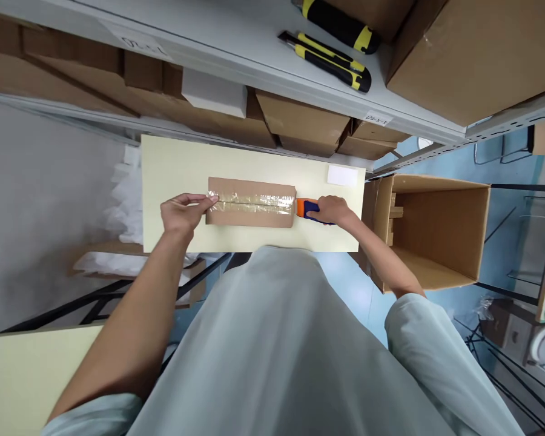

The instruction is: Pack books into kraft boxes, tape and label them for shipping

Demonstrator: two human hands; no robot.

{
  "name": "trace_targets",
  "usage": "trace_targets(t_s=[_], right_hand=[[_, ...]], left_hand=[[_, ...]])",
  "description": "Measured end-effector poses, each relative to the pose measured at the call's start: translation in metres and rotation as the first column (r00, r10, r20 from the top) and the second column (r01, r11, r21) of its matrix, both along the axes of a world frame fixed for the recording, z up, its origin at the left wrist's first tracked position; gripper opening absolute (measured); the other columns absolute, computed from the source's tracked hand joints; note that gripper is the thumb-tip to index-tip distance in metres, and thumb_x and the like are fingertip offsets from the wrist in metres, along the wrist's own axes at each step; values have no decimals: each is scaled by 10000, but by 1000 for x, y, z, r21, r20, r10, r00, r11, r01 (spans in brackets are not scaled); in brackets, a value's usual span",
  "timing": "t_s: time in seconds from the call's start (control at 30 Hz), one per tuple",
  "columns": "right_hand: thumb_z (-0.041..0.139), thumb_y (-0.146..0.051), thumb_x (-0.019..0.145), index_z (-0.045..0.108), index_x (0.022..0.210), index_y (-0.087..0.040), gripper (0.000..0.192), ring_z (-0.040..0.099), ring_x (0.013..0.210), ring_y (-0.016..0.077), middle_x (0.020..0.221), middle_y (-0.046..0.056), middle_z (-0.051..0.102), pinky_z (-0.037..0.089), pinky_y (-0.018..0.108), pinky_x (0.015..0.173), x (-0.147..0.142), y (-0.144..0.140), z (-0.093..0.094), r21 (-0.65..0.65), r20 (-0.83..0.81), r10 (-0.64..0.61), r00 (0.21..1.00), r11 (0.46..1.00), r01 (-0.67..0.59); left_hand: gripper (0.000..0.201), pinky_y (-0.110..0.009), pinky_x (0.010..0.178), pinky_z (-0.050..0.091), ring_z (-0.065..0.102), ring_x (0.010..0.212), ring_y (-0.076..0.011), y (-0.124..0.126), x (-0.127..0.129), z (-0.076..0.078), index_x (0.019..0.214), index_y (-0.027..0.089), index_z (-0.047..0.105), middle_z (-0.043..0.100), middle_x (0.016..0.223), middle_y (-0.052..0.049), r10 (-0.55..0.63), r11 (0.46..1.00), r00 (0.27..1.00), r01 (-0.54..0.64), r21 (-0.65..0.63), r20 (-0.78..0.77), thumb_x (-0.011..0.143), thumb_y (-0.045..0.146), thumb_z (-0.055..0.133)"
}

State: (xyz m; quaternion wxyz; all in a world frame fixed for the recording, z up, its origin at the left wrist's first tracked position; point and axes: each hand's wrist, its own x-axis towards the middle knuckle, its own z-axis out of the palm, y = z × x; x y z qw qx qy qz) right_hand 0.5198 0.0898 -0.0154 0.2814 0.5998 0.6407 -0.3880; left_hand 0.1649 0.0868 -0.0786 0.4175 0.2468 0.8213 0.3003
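A long brown cardboard box (251,220) lies flat on the pale yellow table, with shiny clear packing tape (254,203) running lengthwise along its middle seam. My left hand (182,212) is at the box's left end, thumb and fingers closed together over the edge where the tape ends. Whether they grip tape as well as cardboard, I cannot tell. Against the right end, my right hand (332,210) is wrapped around an orange and dark-blue tape dispenser (302,208), whose orange front touches or nearly touches the box. The dispenser's far side is hidden.
A white label (342,175) lies on the table (177,163) at the back right. Beyond it, a shelf (236,36) carries yellow-black utility knives (329,60), with cartons (304,118) underneath. To the right stands a large open carton (440,230). White packing material (129,206) is at left.
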Motion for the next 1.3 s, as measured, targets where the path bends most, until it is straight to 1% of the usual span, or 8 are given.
trace_targets(t_s=[0.3, 0.43, 0.6, 0.73, 0.8, 0.9, 1.1, 1.3], right_hand=[[679, -304, 1052, 791, 1142, -148, 211, 791, 1063, 347, 1128, 213, 825, 552, 430, 859, -36, -44, -33, 84, 164, -177, 970, 983, 165], [611, -433, 1100, 784, 1166, -156, 333, 802, 1067, 323, 1140, 203, 832, 546, 370, 802, -39, -82, -36, 62, 191, -350, 917, 937, 345], [585, -682, 1060, 760, 1012, -185, 529, 808, 1047, 336, 1094, 220, 832, 532, 346, 737, -36, -131, -18, 177, 38, -630, 776, 768, 615], [616, -689, 1009, 634, 849, -246, 472, 800, 888, 312, 913, 134, 813, 547, 359, 709, -51, -138, -5, 186, -257, -774, 579, 549, 815], [650, -590, 981, 613, 880, -258, 349, 795, 885, 313, 922, 108, 810, 579, 381, 733, -65, -122, 4, 157, -413, -763, 497, 478, 864], [664, -448, 939, 636, 980, -259, 195, 793, 968, 327, 1025, 94, 815, 626, 418, 827, -89, -78, 31, 185, -592, -626, 507, 507, 842], [604, -457, 1034, 601, 1366, -221, 407, 744, 1200, 335, 1320, 147, 766, 587, 432, 1031, -139, 50, 124, 583, -561, -161, 812, 619, 526], [580, -297, 1082, 594, 1436, -124, 394, 676, 1348, 343, 1401, 238, 741, 493, 447, 1176, -178, 160, 180, 813, -89, -21, 996, 576, 85]], left_hand=[[392, -307, 668, 498, 585, 659, -141, -4, -8, -3, 732, 161, 733, 688, 672, 23, -63, 997, 998, 62, 37, 25, 550, 271, 1062], [395, -329, 701, 537, 590, 672, -159, -8, -17, -6, 705, 194, 699, 675, 669, 16, -121, 991, 992, 120, 54, 27, 570, 349, 1036], [280, -352, 752, 586, 655, 707, -201, -10, -56, -6, 738, 218, 693, 682, 695, -9, -218, 973, 976, 219, 77, -21, 632, 375, 898], [412, -482, 954, 623, 778, 935, -332, -3, -98, -3, 1001, 251, 725, 752, 805, -36, -378, 920, 916, 388, 51, -136, 678, 475, 848], [537, -572, 1038, 608, 772, 1096, -410, 5, -102, 5, 1181, 250, 712, 800, 1021, -111, -434, 880, 872, 464, 100, -229, 721, 511, 808], [524, -605, 1167, 552, 685, 1325, -446, 22, -80, 36, 1308, 253, 714, 752, 1343, -187, -485, 742, 808, 583, 331, -334, 858, 519, 687], [408, -524, 1252, 522, 645, 1430, -337, 66, -3, 132, 1421, 339, 720, 701, 1510, -101, -555, 236, 694, 659, 714, -458, 1053, 396, 554], [475, -585, 1260, 515, 619, 1467, -360, 118, 18, 171, 1481, 210, 686, 662, 1570, -164, -454, 125, 694, 670, 732, -558, 1027, 237, 551]])
